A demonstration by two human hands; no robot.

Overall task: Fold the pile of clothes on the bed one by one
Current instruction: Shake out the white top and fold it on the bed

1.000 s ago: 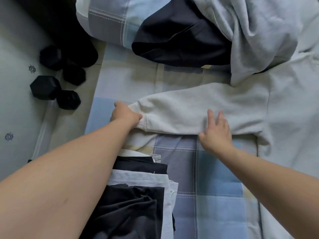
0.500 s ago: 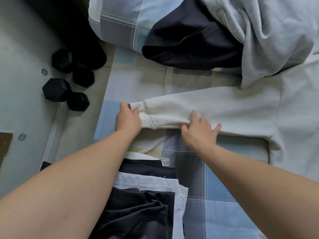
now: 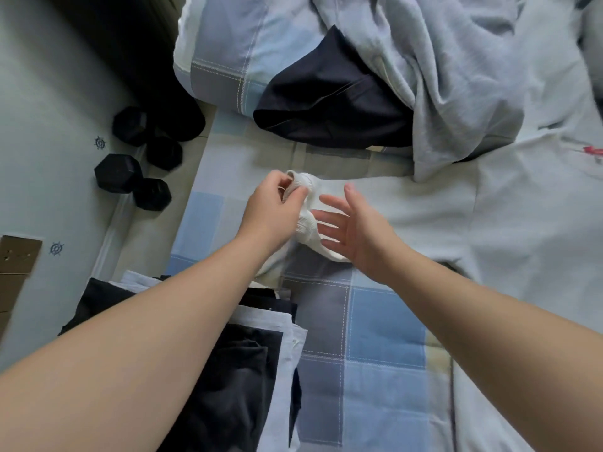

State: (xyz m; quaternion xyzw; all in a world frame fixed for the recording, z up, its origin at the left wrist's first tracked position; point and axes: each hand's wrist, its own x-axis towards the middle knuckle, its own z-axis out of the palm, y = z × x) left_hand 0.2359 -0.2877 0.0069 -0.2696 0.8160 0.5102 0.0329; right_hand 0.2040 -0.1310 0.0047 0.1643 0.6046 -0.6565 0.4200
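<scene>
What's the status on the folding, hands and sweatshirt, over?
Left hand pinching sleeve cuff of white sweatshirt. Right hand open by the sleeve. Grey garment draped over sweatshirt's far edge.

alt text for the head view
A left hand pinches the ribbed cuff of a white sweatshirt spread on a checked bed, the right hand open beside it. Folded clothes are stacked nearer; a navy garment and a grey garment lie unfolded beyond.

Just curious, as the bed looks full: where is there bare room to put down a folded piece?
Bare checked sheet lies between the folded stack and the white sweatshirt. The far side is crowded with the navy garment and grey garment.
</scene>
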